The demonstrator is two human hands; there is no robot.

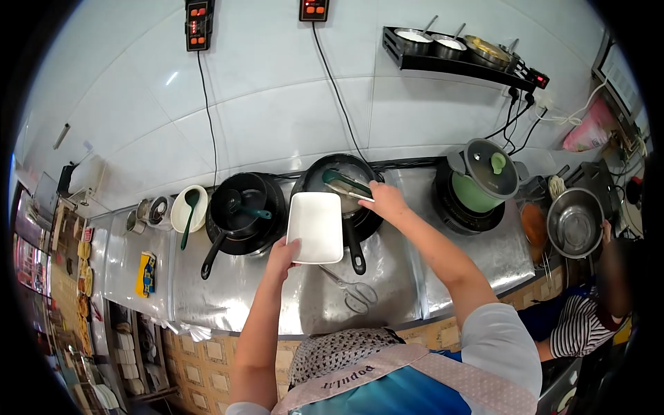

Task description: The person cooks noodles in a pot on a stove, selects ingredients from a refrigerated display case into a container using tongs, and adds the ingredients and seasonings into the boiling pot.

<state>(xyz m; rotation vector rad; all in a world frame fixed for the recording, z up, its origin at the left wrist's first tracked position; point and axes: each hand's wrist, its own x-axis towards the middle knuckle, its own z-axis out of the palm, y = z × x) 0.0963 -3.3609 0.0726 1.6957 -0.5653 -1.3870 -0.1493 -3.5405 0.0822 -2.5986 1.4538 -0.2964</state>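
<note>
Steel counter (394, 277), two black pans (250, 188), left fingers (293, 249) clasping one white dish (316, 228), right fingers (381, 194) closed on tongs (349, 182)

Lighting's bright w/ glare on the steel counter (207, 297) & a streak on the tiled wall (270, 90); fisheye bends edges, corners are blk, patch at R blurred.

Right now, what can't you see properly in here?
All in the head view:
- Pan: part of its inside, hidden by the white dish.
- Left hand: some fingers, hidden beneath the white dish.
- Green pot: its contents, covered by the lid.
- Wall controller above the pan: its upper part, cut off by the top edge.
</note>
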